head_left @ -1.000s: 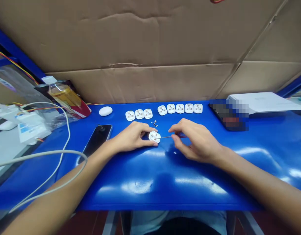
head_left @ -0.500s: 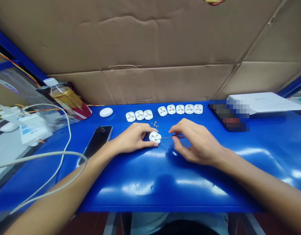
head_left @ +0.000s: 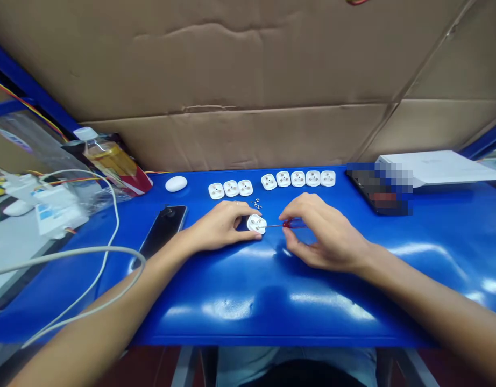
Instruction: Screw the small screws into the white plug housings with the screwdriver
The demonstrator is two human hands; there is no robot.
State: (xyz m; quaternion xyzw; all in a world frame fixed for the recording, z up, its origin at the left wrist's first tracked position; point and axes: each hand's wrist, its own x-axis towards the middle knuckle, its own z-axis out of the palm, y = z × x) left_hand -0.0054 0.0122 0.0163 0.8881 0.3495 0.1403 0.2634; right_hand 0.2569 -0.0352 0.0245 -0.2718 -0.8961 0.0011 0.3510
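Between its thumb and fingers, my left hand [head_left: 227, 226] grips a small white plastic housing [head_left: 256, 219] with metal contacts inside, probably a plug part. My right hand [head_left: 323, 231] is closed around the red handle of a screwdriver [head_left: 287, 223]. The screwdriver's thin shaft points left, and its tip reaches into the housing near the lower contact. Just behind the held piece lies a little pile of small screws [head_left: 256, 203]. Farther back, several similar white housings [head_left: 298, 179] sit in a row, split into two groups.
A smartphone [head_left: 163, 228] lies beside my left forearm, with a white oval object [head_left: 176, 184] behind it. A drink bottle [head_left: 114, 161] leans at the back left. White cables [head_left: 111, 215] loop across the left. A dark tray-like object [head_left: 377, 193] and a white box [head_left: 441, 166] stand at right.
My right hand's fingers have shifted on the screwdriver, and more of its red handle shows. The tip stays in the housing. The camera view has moved very slightly.
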